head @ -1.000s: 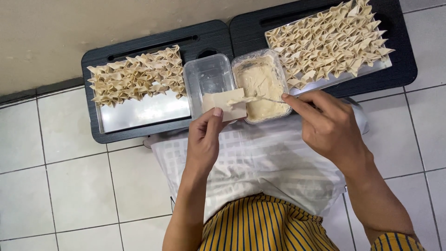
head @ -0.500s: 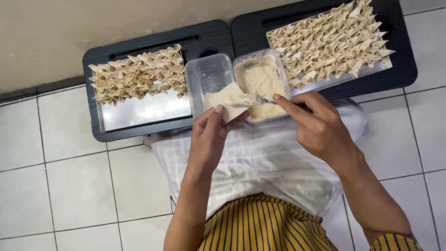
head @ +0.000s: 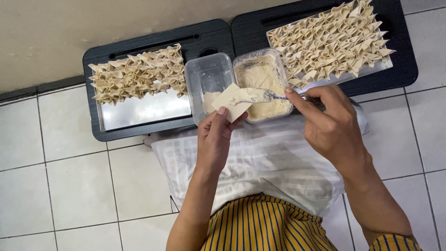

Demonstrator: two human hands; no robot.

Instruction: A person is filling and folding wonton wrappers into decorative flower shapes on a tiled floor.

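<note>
My left hand (head: 214, 139) holds a square pale dough wrapper (head: 231, 102) flat on its fingers, above the gap between two clear plastic tubs. My right hand (head: 331, 128) grips a metal spoon (head: 265, 95) whose bowl rests on the wrapper with a dab of creamy filling. The right tub (head: 278, 62) holds beige filling. The left tub (head: 204, 74) is almost bare, with a few wrappers at its near end.
Two black trays (head: 139, 135) lie on the tiled floor by the wall. Each carries a metal sheet with several folded dumplings: one batch at the left (head: 137, 74), a fuller one at the right (head: 330, 39). A white cloth (head: 260, 162) covers my lap.
The spoon has come out of the filling tub and now lies across the wrapper, leaving filling on it. My left hand has shifted slightly with the wrapper.
</note>
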